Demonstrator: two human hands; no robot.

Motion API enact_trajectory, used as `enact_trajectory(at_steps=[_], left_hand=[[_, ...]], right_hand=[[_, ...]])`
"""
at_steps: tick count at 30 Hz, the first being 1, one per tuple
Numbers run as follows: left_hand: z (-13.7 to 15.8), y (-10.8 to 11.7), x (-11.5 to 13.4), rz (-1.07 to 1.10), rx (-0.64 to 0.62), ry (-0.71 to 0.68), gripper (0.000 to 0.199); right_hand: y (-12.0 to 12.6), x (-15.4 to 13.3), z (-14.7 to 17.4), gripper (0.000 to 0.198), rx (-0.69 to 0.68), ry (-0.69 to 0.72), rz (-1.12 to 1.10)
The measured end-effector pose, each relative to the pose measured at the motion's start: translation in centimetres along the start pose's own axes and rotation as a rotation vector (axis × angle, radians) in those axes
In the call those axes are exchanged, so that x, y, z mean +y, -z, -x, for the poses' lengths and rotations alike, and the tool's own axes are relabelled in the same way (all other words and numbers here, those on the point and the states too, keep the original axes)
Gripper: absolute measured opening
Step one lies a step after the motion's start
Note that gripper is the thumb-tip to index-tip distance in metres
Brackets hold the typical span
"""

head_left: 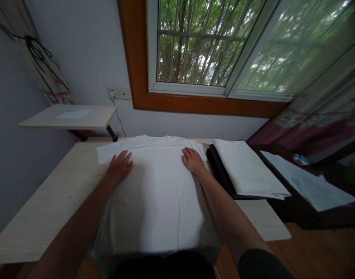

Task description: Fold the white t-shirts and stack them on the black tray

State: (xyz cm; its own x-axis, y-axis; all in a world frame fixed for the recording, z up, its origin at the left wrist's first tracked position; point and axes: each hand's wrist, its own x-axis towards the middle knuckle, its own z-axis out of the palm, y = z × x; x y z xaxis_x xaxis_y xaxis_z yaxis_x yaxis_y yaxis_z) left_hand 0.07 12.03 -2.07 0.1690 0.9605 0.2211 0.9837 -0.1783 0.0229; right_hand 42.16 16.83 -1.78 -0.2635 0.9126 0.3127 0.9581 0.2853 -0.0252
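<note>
Shirt, white, laid out on the table, collar at the far edge and body running toward the person; its lower end is in shadow and cannot be made out clearly. The left hand rests on the shirt's left side just below the sleeve; the right hand rests opposite, near the other sleeve. Both lie palm down with fingers lightly spread, pinching nothing. Such paired placement presumably keeps the cloth flat and the shoulders level. To the right of the shirt, a folded white cloth lies on a black one, probably stacked there to leave the shirt its width. To its far left, a raised shelf bears a paper, held above the tabletop on dark posts. No container can be identified.
</note>
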Motion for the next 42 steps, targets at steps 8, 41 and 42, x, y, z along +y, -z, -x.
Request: enact_trajectory(at_steps=[8,41,42], left_hand=[[-1.0,-0.3,-0.2,0.006,0.018,-0.010,0.056],[4.0,0.3,1.2,0.090,0.082,-0.116,0.049],[3.4,0.2,1.2,0.091,0.077,-0.111,0.049]], right_hand=[[-0.4,0.7,-1.0,0.050,-0.045,-0.005,-0.009],[2.2,-3.0,5.6,0.047,0.024,0.031,-0.061],[2.0,-2.9,5.1,0.048,0.023,0.032,-0.055]])
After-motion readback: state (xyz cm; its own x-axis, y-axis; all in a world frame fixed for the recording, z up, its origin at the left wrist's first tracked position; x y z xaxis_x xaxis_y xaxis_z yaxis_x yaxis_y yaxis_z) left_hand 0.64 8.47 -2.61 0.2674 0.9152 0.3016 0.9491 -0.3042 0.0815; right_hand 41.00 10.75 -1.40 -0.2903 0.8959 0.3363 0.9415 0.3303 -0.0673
